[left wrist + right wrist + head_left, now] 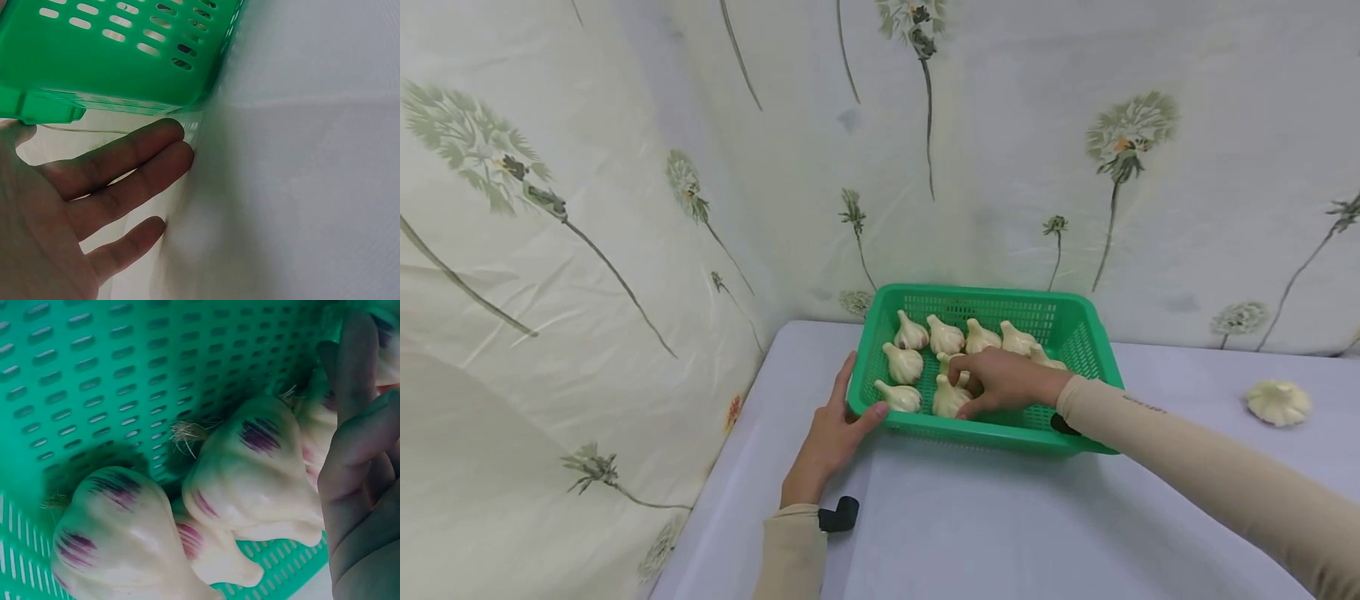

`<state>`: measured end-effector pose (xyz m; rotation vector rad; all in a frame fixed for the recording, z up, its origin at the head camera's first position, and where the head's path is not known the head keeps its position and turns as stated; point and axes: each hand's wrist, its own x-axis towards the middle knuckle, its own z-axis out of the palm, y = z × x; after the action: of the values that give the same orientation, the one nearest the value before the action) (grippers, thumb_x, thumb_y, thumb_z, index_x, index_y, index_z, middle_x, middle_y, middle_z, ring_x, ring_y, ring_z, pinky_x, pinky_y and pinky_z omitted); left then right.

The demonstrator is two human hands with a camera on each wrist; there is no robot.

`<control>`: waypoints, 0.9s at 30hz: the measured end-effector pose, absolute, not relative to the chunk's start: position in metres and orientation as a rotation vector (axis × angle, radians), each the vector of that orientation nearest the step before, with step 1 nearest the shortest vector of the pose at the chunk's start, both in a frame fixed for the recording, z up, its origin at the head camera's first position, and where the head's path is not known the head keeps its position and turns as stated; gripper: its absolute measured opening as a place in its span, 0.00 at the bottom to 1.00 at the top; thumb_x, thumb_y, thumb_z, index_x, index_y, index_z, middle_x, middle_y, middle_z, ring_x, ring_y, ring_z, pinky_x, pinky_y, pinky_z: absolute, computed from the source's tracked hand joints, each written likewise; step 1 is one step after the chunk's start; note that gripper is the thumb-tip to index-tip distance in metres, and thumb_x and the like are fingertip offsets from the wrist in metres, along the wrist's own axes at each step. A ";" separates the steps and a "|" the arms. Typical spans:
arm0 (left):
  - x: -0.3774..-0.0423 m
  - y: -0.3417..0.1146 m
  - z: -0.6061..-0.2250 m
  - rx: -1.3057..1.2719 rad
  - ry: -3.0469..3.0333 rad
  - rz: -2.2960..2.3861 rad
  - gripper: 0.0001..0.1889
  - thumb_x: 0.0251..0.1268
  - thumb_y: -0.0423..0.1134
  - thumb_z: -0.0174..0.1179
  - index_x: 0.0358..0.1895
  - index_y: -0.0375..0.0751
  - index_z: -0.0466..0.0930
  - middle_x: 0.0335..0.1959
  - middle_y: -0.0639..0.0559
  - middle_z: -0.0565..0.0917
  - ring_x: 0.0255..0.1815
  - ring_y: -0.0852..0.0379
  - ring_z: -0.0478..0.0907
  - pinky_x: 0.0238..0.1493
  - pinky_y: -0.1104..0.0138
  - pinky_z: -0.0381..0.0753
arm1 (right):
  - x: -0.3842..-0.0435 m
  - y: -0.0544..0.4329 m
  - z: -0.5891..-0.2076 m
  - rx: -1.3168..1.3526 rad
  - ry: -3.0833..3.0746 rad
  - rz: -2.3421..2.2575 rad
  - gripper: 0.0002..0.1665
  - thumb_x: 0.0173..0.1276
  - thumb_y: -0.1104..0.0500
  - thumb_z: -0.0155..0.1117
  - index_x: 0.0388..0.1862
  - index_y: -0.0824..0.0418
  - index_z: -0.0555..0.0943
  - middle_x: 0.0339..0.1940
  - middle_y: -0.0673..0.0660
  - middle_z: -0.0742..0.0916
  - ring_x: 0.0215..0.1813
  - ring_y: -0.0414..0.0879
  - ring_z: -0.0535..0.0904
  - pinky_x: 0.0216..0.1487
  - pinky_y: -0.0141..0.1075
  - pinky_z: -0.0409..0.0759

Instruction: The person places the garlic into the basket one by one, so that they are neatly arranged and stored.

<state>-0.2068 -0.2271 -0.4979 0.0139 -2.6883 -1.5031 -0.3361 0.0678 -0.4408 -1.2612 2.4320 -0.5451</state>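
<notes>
A green plastic basket (985, 429) stands near the back of the table, with several garlic bulbs (904, 363) inside, cream with purple streaks. My left hand (831, 442) is at its front left corner, thumb touching the rim. In the left wrist view, three straight fingers (134, 181) extend below the basket wall (94, 69). Reaching in over the front rim, my right hand (1003, 383) pinches a garlic bulb (950, 400) between thumb and curled fingers. The right wrist view has the fingers (359, 369) at its right edge, partly covering a bulb (387, 353).
One pale garlic bulb (1277, 403) lies on the white table (1000, 525), right of the basket. Flower-printed cloth (1000, 167) hangs behind and along the left side. The basket's back rim (977, 292) is close to that cloth.
</notes>
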 end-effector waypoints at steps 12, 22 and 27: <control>-0.205 -0.227 -0.496 0.031 -2.699 -1.490 0.48 0.70 0.70 0.62 0.86 0.79 0.43 0.68 0.28 0.80 0.65 0.38 0.81 0.64 0.39 0.77 | -0.333 0.064 -0.442 -1.426 2.442 -0.395 0.20 0.68 0.49 0.79 0.55 0.53 0.85 0.40 0.45 0.89 0.42 0.41 0.86 0.43 0.36 0.82; -0.206 -0.227 -0.496 0.041 -2.695 -1.480 0.48 0.69 0.71 0.61 0.86 0.79 0.43 0.67 0.26 0.80 0.64 0.38 0.81 0.64 0.39 0.77 | -0.333 0.063 -0.443 -1.478 2.447 -0.316 0.21 0.69 0.49 0.78 0.57 0.52 0.85 0.38 0.44 0.90 0.40 0.40 0.87 0.42 0.35 0.83; -0.206 -0.226 -0.499 0.033 -2.693 -1.487 0.47 0.69 0.71 0.61 0.85 0.81 0.43 0.67 0.26 0.80 0.63 0.39 0.81 0.64 0.39 0.77 | -0.331 0.069 -0.440 -1.411 2.426 -0.356 0.27 0.72 0.45 0.75 0.65 0.54 0.85 0.49 0.48 0.92 0.48 0.42 0.90 0.48 0.40 0.86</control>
<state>-0.2060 -0.2255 -0.4990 0.0332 -2.6931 -1.4872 -0.3313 0.0686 -0.4404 -1.4114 2.4256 -0.3563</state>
